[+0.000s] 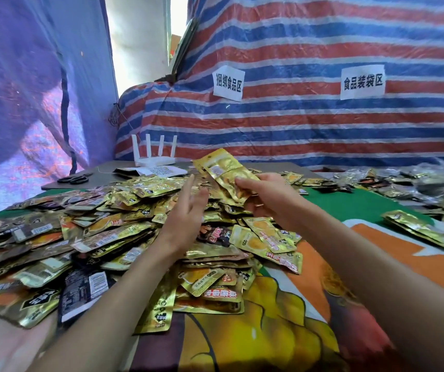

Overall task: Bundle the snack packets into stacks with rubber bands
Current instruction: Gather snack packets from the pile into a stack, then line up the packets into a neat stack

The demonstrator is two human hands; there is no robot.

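Gold foil snack packets (113,229) lie in a loose heap across the near left of the cloth-covered table (349,202). Your right hand (263,194) holds a small stack (226,170) of them raised above the heap's far side, fingers and thumb curled round its lower end. Your left hand (186,210) hovers just beside it, fingers straight and slightly apart, holding nothing. Another flat stack (422,229) lies well apart on the right. A white router (153,151) and black scissors (74,179) sit far left.

Cloth-covered table (349,202) carries heaped snack packets (124,224) — plus a white router (152,157), black scissors (74,179)
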